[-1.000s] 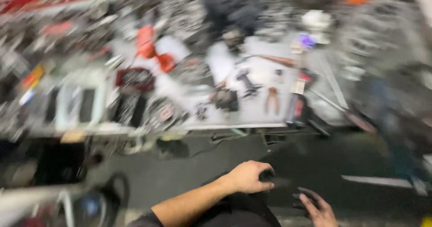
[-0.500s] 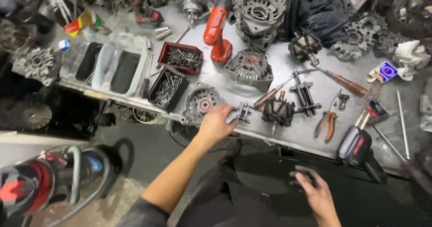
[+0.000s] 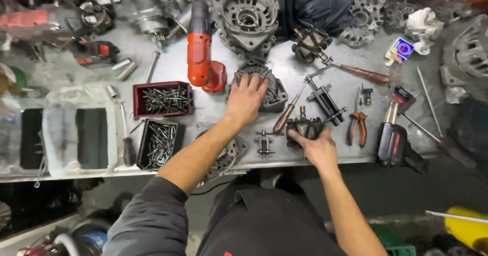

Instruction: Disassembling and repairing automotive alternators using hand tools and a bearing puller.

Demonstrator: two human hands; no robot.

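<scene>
At the near edge of the metal workbench (image 3: 315,65), right hand (image 3: 317,147) grips a dark rotor (image 3: 303,129), fingers curled onto its lower right side; the rotor rests on the bench surface. Just left of it lies a small puller (image 3: 264,142). Farther in, left hand (image 3: 246,98) lies palm down, fingers spread flat across the grey alternator housing (image 3: 264,86), not closed around it. Beyond, touching the housing's left, an orange cordless drill (image 3: 201,53). Left of the forearm, two trays of screws (image 3: 162,116).
</scene>
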